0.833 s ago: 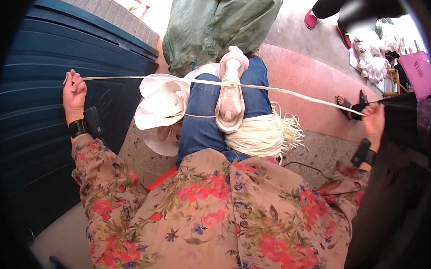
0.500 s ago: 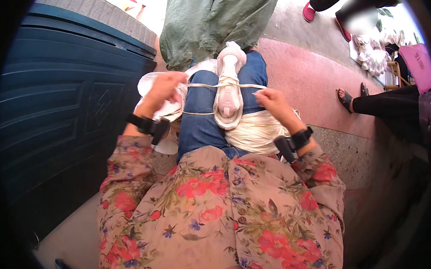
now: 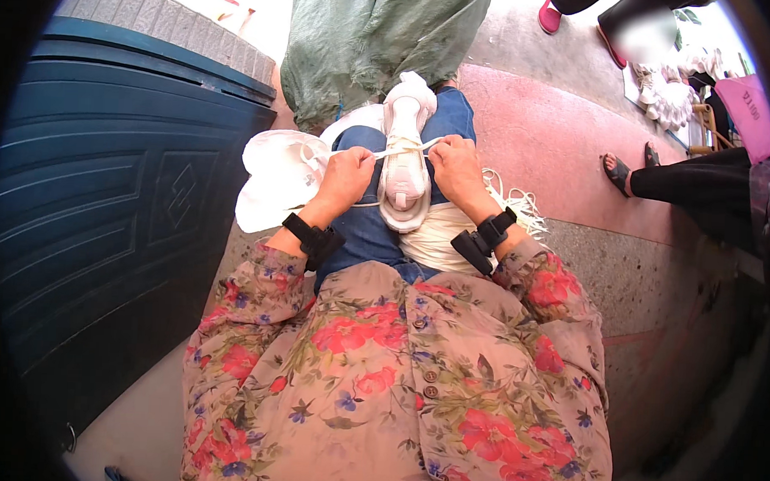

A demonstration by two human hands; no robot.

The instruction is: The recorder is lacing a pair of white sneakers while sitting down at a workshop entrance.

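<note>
A white sneaker [image 3: 406, 183] lies lengthwise on my lap, between my thighs in blue jeans. A pale shoelace [image 3: 403, 145] crosses over its middle and runs out to both sides. On the left, my left hand [image 3: 346, 175] is closed round one side of the lace. My right hand [image 3: 457, 168] pinches the other side, close to the shoe's right edge. Both hands are beside the shoe, knuckles up, and their fingertips are partly hidden. Under my right forearm rests a bundle of cream laces [image 3: 440, 240], its loose ends spreading rightward.
White shoe pieces [image 3: 277, 173] lie left of my leg. Ahead of my knees stands a large green sack [image 3: 383, 50]. A dark blue panelled door [image 3: 107, 171] fills the left side. At right are a person's sandalled feet [image 3: 616, 174] and a pile of white items [image 3: 668, 102].
Both hands have moved inward toward the shoe, so the lace spans a shorter distance between them. More of the white pieces at left and the loose lace ends at right now shows.
</note>
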